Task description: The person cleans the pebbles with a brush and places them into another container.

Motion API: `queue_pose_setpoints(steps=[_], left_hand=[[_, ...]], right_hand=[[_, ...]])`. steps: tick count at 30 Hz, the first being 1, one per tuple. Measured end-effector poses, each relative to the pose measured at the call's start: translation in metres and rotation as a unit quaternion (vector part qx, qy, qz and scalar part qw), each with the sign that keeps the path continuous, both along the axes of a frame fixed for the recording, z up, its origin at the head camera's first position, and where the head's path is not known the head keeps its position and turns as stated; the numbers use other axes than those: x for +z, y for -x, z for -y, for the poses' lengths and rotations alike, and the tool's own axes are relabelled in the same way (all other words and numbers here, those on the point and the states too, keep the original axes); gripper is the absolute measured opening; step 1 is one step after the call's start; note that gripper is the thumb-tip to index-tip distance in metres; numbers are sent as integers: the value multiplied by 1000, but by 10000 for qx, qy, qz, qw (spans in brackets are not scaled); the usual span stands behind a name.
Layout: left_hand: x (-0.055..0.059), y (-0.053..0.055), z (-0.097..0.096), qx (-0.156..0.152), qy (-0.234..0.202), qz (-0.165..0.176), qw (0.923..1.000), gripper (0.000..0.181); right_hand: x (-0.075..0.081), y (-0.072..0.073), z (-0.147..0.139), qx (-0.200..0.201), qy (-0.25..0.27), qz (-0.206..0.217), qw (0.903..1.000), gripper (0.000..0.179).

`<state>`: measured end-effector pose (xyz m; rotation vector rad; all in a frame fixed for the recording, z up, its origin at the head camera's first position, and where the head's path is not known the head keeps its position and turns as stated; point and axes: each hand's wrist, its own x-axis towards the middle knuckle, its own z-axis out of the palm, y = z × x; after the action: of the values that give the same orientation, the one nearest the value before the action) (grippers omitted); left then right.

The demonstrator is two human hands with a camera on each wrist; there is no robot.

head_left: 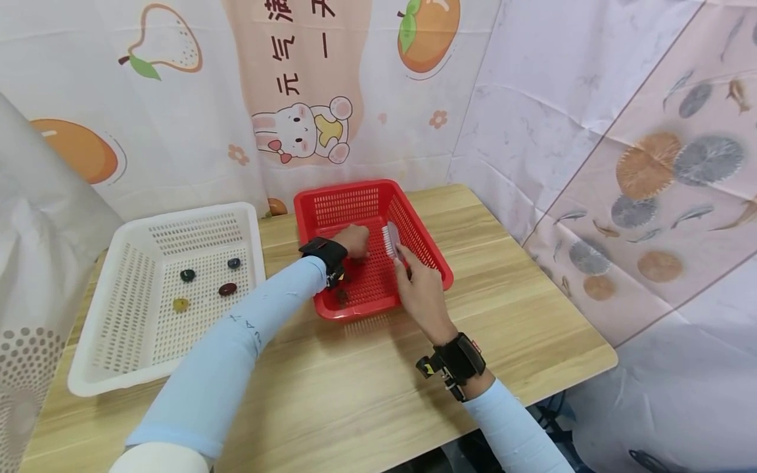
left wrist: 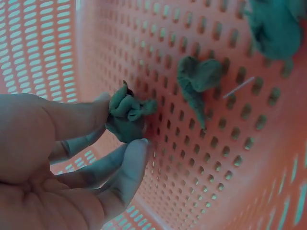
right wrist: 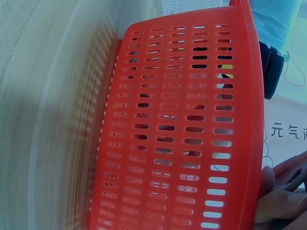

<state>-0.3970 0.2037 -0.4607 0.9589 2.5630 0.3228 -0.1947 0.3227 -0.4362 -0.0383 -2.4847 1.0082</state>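
Inside the red basket (head_left: 361, 313), my left hand (head_left: 355, 242) pinches a dark, crumpled, leaf-like lump (left wrist: 127, 117) between thumb and fingers, close to the perforated floor. Another shrivelled piece (left wrist: 196, 81) lies beside it, and part of a third piece (left wrist: 276, 28) shows in the corner of the left wrist view. What these pieces are, I cannot tell. My right hand (head_left: 422, 295) reaches over the basket's right side and grips a small brush (head_left: 391, 240) with white bristles, held above the basket. The right wrist view shows mostly the basket's outer wall, with some fingers (right wrist: 283, 206) at the edge.
To the left stands a white basket (head_left: 130, 282) holding two dark oval things (head_left: 187, 274), a dark red one (head_left: 227, 289) and a yellow one (head_left: 181, 304). Both baskets sit on a wooden table (head_left: 355, 387) with printed curtains (head_left: 384, 131) behind it.
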Motion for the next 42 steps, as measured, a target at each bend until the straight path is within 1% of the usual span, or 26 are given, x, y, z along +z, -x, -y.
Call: queue_pose_setpoints(steps=[3,4,7,9,11,15,17,19,21,23,26,29,32,34,36,39,42], left_hand=[[2,-4,3,1,102,-203,9997,4],[4,-5,4,13,130,-234,9996,5],[7,-9,9,114,148,-143,9997,15],[9,-11,12,152,140,-107,9997,18],[11,-12,16,180,120,-101,9997,17],[13,-12,22,183,131,-249,9994,9],[16,-11,25,165,60,-350,9992,6],[20,-9,27,142,-58,-441,9989,7],[26,-7,28,147,-237,-512,9983,13],[33,-6,29,176,-443,-491,9977,21],[45,-4,32,323,-814,-327,9956,30],[57,-6,38,453,-1244,-23,9912,28],[69,-11,44,562,-1707,300,9833,15],[78,-15,48,658,-1984,515,9766,8],[85,-19,52,768,-2203,700,9699,11],[94,-24,58,912,-2331,961,9634,19],[99,-28,63,981,-2299,1115,9618,23]], right_hand=[[2,1,3,36,-4,-19,10000,39],[3,2,5,53,-7,-17,10000,39],[4,2,8,98,15,-19,9999,38],[5,2,11,118,17,-12,9999,38],[5,2,14,144,20,8,9999,38],[5,2,18,220,40,64,9997,39],[6,2,19,241,47,65,9997,40],[6,3,19,241,52,65,9997,40],[5,3,20,228,40,54,9997,40],[6,2,20,213,48,52,9997,39],[5,2,19,203,9,74,9998,39],[4,1,17,182,-47,66,9998,39],[3,1,14,160,-83,41,9998,39],[2,1,11,133,-72,37,9999,38],[1,1,9,119,-68,27,9999,39],[-1,0,5,84,-135,-65,9999,38],[-2,0,2,28,-248,-186,9995,37]])
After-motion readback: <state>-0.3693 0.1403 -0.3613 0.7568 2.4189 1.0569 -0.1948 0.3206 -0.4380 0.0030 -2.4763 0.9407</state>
